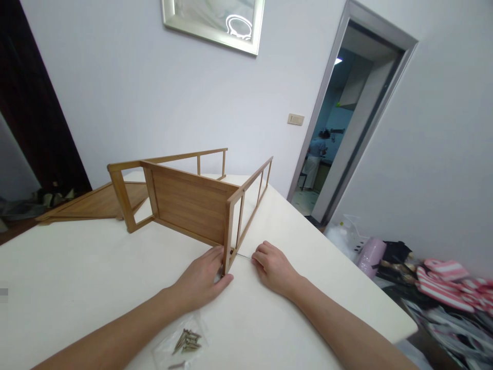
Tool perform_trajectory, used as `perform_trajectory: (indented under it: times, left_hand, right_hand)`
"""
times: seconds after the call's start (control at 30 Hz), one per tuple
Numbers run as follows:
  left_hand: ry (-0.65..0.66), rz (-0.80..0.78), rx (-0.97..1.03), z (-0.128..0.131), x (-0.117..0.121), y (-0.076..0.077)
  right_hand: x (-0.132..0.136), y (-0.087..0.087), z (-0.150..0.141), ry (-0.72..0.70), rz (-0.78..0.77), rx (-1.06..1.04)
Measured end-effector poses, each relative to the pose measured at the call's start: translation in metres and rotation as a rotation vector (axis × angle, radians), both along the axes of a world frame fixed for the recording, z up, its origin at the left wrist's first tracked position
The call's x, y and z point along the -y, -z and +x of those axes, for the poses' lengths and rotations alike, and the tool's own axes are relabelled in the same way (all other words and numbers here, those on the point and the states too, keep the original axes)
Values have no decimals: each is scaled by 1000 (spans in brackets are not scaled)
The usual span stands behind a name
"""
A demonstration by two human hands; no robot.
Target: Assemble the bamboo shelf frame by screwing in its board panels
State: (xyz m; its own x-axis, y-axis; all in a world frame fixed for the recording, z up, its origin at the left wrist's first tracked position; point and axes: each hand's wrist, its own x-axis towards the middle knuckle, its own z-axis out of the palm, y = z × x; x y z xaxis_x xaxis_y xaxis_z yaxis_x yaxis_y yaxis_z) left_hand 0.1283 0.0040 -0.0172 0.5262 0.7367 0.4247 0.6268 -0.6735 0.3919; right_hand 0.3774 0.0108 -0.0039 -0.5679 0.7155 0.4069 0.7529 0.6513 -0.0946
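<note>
The wooden frame (190, 203) rested on the counter (96, 272), running away beyond the fingers of both hands. The left hand (200, 280) had its fingers clamped around the bottom of the nearest post, though the post hid some of their tips. The right hand (274, 270) had its fingers pinched together on a thin metal rod (243, 256), which reached leftward from them to that same corner.

The likeliest trouble was the rod slipping out: it met the frame at a low corner, and a slanted push from the right fingers could have scraped the wood or jabbed the left ones. If the left grip had loosened, the tall frame might have twisted or tipped, since only that corner was held.

Nearer the body than the left fingers, a clear bag (204, 331) of screws (187, 340) lay beside the left forearm, where a careless elbow could have dragged it. Far to the left of the fingers lay a second wooden panel (96, 203), partly behind the frame. Well to their right, past the counter's edge, was a striped cloth (442, 288).
</note>
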Motion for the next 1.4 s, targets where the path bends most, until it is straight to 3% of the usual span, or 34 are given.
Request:
perform_trajectory:
  times: [0.73,1.1,1.4]
  left_hand:
    - [24,-36,27,-1,-1,2]
    - [19,-21,16,-1,0,0]
    - [5,-16,-22,-1,0,1]
  right_hand:
    - [-1,-1,3,21,-110,-153]
    - [-7,0,4,123,-227,-428]
    - [-5,6,1,55,-206,-344]
